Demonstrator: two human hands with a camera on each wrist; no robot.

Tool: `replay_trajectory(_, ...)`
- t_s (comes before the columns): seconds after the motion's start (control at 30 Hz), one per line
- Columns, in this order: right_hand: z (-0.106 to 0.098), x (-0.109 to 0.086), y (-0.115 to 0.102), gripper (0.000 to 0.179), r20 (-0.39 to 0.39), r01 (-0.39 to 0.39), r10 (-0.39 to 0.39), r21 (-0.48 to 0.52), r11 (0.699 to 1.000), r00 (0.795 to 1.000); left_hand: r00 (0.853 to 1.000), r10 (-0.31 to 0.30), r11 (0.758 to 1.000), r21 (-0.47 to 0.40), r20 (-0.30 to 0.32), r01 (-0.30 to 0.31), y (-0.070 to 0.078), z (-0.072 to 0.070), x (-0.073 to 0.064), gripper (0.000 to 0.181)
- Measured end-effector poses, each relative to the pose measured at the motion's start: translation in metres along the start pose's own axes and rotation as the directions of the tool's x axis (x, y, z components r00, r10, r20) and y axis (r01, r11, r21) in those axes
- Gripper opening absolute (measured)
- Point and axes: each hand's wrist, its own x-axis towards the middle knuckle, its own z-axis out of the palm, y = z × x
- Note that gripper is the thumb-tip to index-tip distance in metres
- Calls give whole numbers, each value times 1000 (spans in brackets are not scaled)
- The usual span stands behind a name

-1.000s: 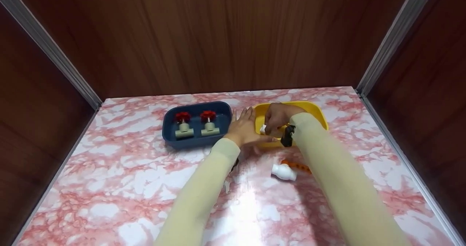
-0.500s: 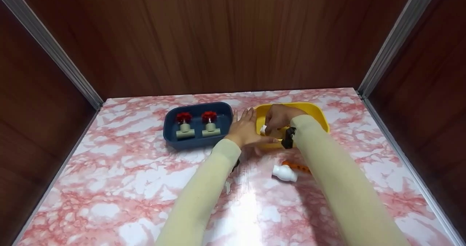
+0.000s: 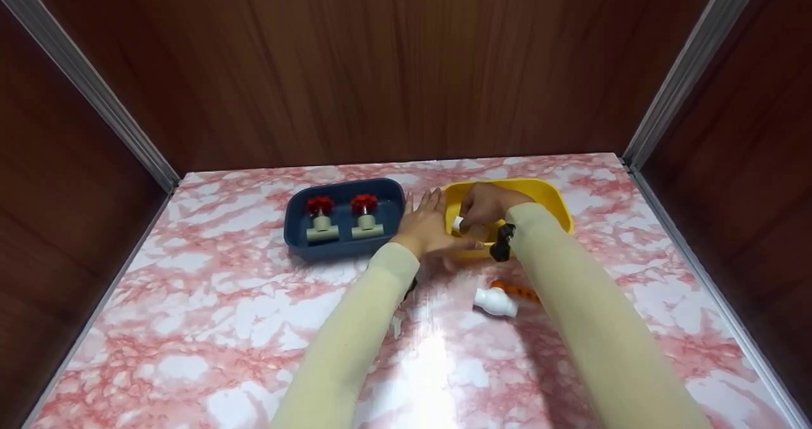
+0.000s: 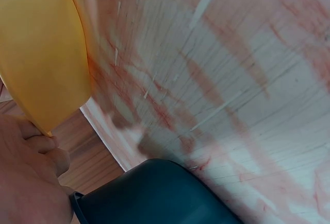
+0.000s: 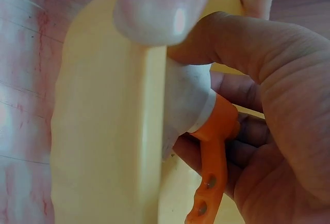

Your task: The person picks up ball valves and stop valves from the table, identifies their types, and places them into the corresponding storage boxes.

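Observation:
Inside the yellow bin (image 3: 553, 202), my right hand (image 3: 485, 205) pinches a ball valve (image 5: 191, 98) with a white body and an orange lever. Its white end (image 3: 457, 224) shows past the fingers in the head view. My left hand (image 3: 422, 231) lies with spread fingers between the two bins. Its thumb rests over the yellow rim in the right wrist view, and it also touches the edge of the blue bin (image 4: 154, 198). Two beige valves with red handwheels (image 3: 320, 205) stand side by side in the blue bin.
Another white ball valve (image 3: 495, 302) with an orange lever lies on the pink-marbled table (image 3: 184, 327) in front of the yellow bin, partly behind the right sleeve. Dark wood panels (image 3: 380, 67) close off the back and both sides.
Both hands keep their places at the bins. The white end of the ball valve in my right hand has turned and shifted very slightly.

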Motion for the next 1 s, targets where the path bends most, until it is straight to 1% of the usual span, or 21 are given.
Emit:
replay_trajectory(0.13,3,3,2,20,-17,-9,9,15,1000,1000,1000,11,999,31,-8,-11,-1,1,1,135)
replay_trajectory(0.27,6,4,4,24,-41,17,-16,26,1000,999,1000,18,999,51,1,-18,-1,1,0,136)
replay_trajectory(0.37,8,6,5,26,-54,36,-34,31,999,998,1000,16,999,44,9,-16,0,0,-2,136)
replay_trajectory(0.57,11,9,9,24,-58,32,-30,43,999,998,1000,23,999,43,-7,-23,0,1,-2,136)
replay_trajectory(0.7,13,8,10,24,-81,43,-39,48,998,996,1000,23,999,40,-7,-22,0,1,-1,137)
replay_trajectory(0.77,14,6,10,24,-91,44,-38,66,997,995,1000,22,999,38,-7,-21,0,1,-1,136)
replay_trajectory(0.9,15,0,9,30,-107,47,-36,102,994,994,1000,23,999,30,-11,-22,0,1,-2,136)
replay_trajectory(0.97,14,-1,9,38,-107,40,-27,124,991,994,1000,21,999,26,-13,-21,0,0,-2,136)
replay_trajectory(1.0,14,-1,9,43,-109,46,-33,118,992,993,1000,19,1000,19,-13,-19,0,0,-2,136)
